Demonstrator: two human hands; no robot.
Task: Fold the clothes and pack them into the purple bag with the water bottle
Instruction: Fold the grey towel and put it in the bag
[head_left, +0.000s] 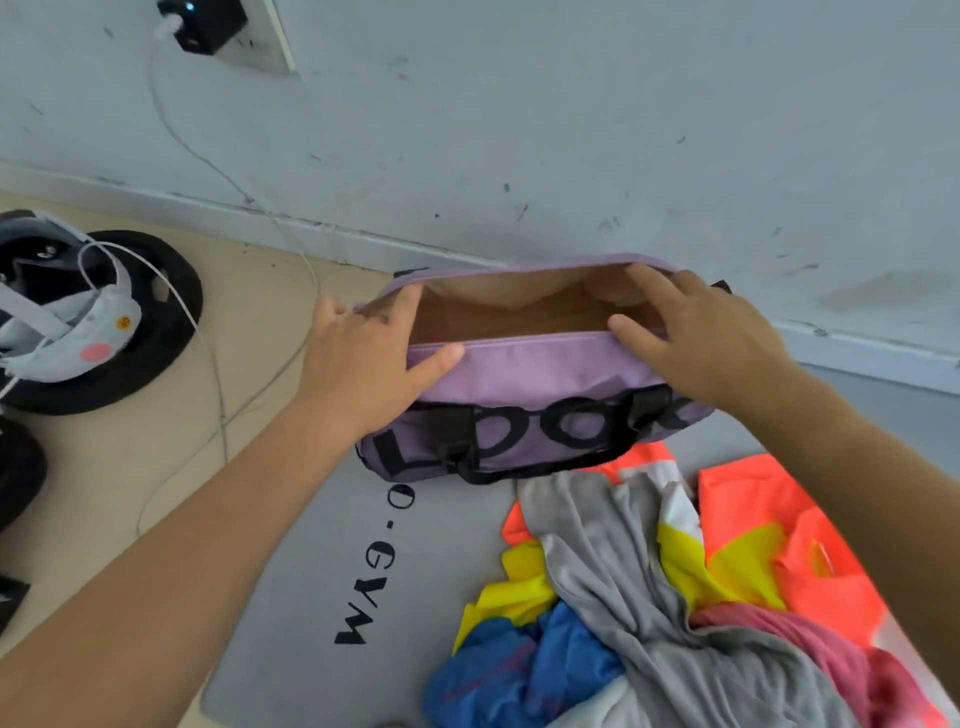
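The purple fabric duffel bag with black lettering and black straps (524, 395) lies on a grey exercise mat printed with black letters (332, 545), its far side close to the white wall (571, 130). Its top opening is spread wide, showing a tan lining; the depths of the interior are in shadow and hard to make out. No water bottle can be made out in this view.

The left hand (363, 358) holds the bag's left end, thumb over the near zip edge and fingers along the far rim. The right hand (701, 332) holds the right end, thumb on the near edge and fingers curled over the far rim, hiding that corner. Both hands grip the opening and hold it apart.

A loose heap of unfolded clothes in grey, orange, yellow, blue and pink (675, 597) lies on the mat just in front of the bag, touching its lower right edge and cut off by the frame at the bottom right.

Left of the mat is bare beige floor (156, 467), crossed by a thin white cable (208, 364), with black round objects (104, 322) at the left edge, partly cut off.
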